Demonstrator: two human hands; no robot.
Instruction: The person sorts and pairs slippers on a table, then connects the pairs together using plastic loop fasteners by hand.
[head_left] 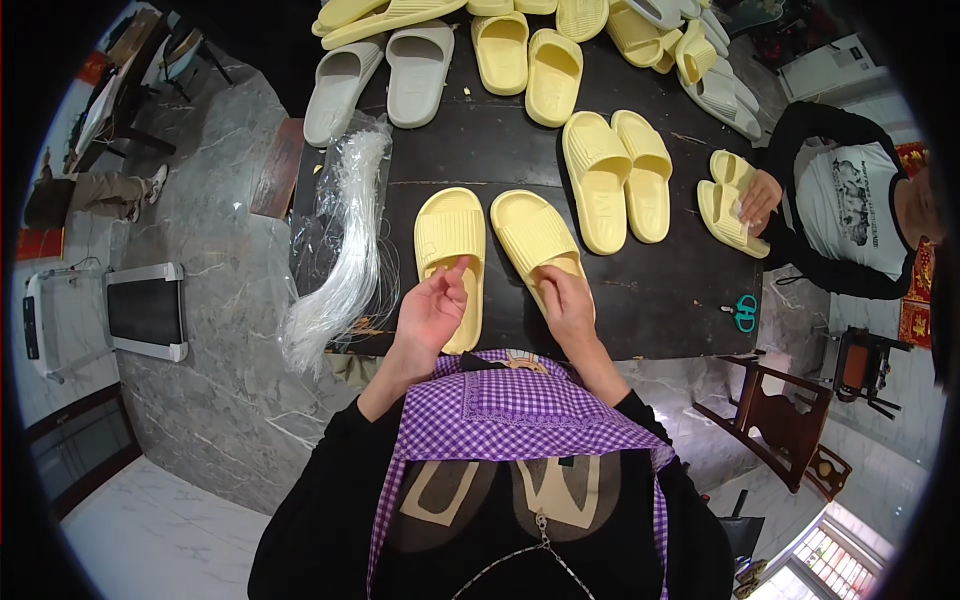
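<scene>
A pair of pale yellow slide slippers lies at the table's front edge, toes pointing away from me. Over the foot opening of the left slipper [450,228] is my left hand [432,312], palm partly up, its fingers loosely bent and apart near the strap; I see nothing in them. At the right slipper [535,225], my right hand [568,308] has thumb and forefinger brought together by the strap's rear edge. Whatever lies between those fingertips is hidden. Beside the left slipper, a long bundle of clear plastic strands [352,220] rests on a plastic bag.
The dark table [660,300] holds another yellow pair [597,185], grey slippers [420,75] and several more slippers along its far side. Teal-handled scissors [744,313] lie at the right. There a co-worker's hand [760,197] touches a yellow slipper [722,205]. A wooden chair [785,410] stands nearby.
</scene>
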